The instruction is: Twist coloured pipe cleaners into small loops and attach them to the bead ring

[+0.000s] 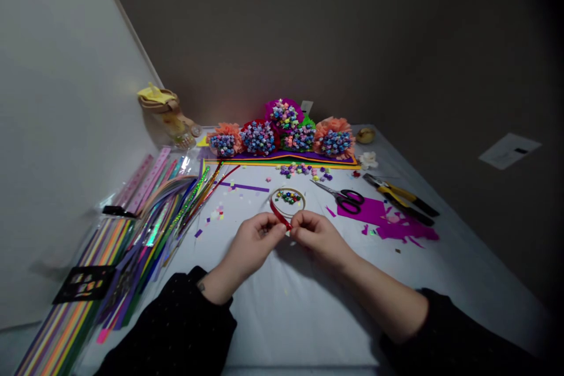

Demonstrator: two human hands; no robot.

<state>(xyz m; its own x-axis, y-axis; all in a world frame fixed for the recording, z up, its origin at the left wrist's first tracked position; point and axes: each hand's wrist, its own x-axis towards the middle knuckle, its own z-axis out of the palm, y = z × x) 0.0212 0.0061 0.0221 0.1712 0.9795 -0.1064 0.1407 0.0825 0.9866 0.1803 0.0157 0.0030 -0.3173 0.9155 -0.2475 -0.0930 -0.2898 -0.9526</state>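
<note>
My left hand and my right hand meet over the middle of a white table. Both pinch a thin red paper strip, which curves up and away from the fingertips. Just beyond the strip lies a small tape ring with several tiny coloured paper stars inside it. More loose stars are scattered further back.
Long coloured paper strips fan out at the left. Star-filled paper flowers stand at the back. Scissors, pliers and magenta paper scraps lie at the right. A roll with yellow tape sits by the wall.
</note>
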